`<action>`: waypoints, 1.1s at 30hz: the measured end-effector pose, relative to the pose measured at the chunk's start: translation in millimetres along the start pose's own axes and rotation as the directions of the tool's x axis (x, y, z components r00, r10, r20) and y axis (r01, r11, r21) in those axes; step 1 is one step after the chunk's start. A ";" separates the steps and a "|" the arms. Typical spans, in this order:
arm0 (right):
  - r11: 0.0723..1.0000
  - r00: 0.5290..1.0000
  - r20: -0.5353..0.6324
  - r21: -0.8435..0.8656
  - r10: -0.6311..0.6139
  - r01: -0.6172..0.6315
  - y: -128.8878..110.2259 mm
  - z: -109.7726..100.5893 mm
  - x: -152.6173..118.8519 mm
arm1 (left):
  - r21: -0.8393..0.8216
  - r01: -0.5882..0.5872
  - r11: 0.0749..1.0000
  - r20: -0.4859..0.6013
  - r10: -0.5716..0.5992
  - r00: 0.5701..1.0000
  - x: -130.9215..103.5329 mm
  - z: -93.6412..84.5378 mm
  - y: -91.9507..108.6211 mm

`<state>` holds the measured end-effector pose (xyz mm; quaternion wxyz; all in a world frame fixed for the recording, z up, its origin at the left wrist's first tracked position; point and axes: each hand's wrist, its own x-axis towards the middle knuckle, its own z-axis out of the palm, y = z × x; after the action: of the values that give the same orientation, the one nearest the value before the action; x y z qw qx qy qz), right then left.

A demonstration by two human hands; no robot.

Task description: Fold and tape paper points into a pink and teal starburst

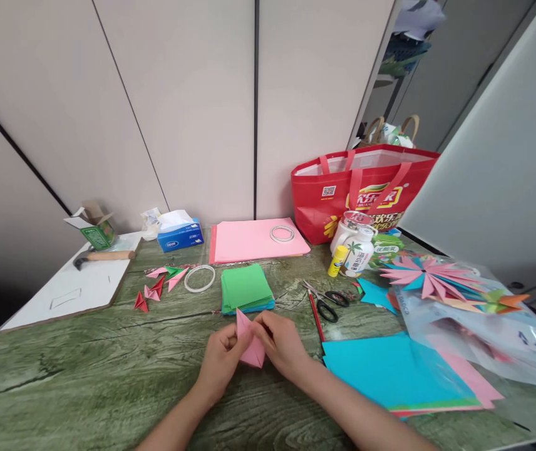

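Observation:
A folded piece of pink paper (252,356) is held between my two hands, just above the table's front part. My left hand (223,357) pinches its left side with thumb and fingers. On its upper right side, my right hand (283,343) grips with the fingers closed; part of the paper is hidden behind the fingers. One pointed corner sticks up between the hands, and creases show lower down. Right behind them lies a stack of green square paper (247,285) with blue sheets under it. Small folded red, pink and green paper pieces (150,292) lie to the left.
Scissors (327,300), a red pencil (316,316), a glue stick (338,260) and blue sheets (399,369) are on the right, near paper flowers (430,275). Behind stand a red bag (315,207) and tissue box (180,236). A tape roll (200,267) and hammer (108,255) lie left.

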<state>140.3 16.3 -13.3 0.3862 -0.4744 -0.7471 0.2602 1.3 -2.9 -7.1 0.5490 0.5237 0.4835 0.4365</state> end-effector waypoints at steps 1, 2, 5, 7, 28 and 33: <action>0.999 1.000 0.009 0.032 0.002 -0.002 -0.6 -0.6 0.3 | -0.007 -0.010 1.000 -0.024 0.010 1.000 0.7 -1.2 1.5; 0.997 1.000 0.014 0.072 0.008 -0.009 -1.3 -1.1 0.6 | -0.009 -0.020 1.000 -0.042 0.020 0.999 1.4 -2.4 3.3; 0.975 0.998 0.029 0.214 0.057 -0.061 -3.3 -1.7 1.6 | 0.016 -0.037 0.999 -0.075 0.038 0.996 2.9 -5.1 7.8; 0.952 0.995 0.054 0.290 0.083 -0.095 -3.8 -1.3 2.3 | 0.040 -0.013 0.999 -0.090 0.017 0.996 3.5 -5.8 8.8; 0.788 0.899 0.409 0.499 0.153 -0.361 -0.9 -1.1 3.9 | 0.073 0.019 0.997 -0.202 -0.004 0.979 2.1 -6.7 8.6; 0.818 0.913 0.371 0.464 0.168 -0.339 0.5 0.3 3.9 | 0.079 0.067 0.995 -0.214 -0.049 0.976 3.2 -7.2 9.1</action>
<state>139.3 20.0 -12.6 0.3374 -0.4012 -0.6297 0.5732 -5.1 2.0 1.8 0.4840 0.4830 0.5726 0.4523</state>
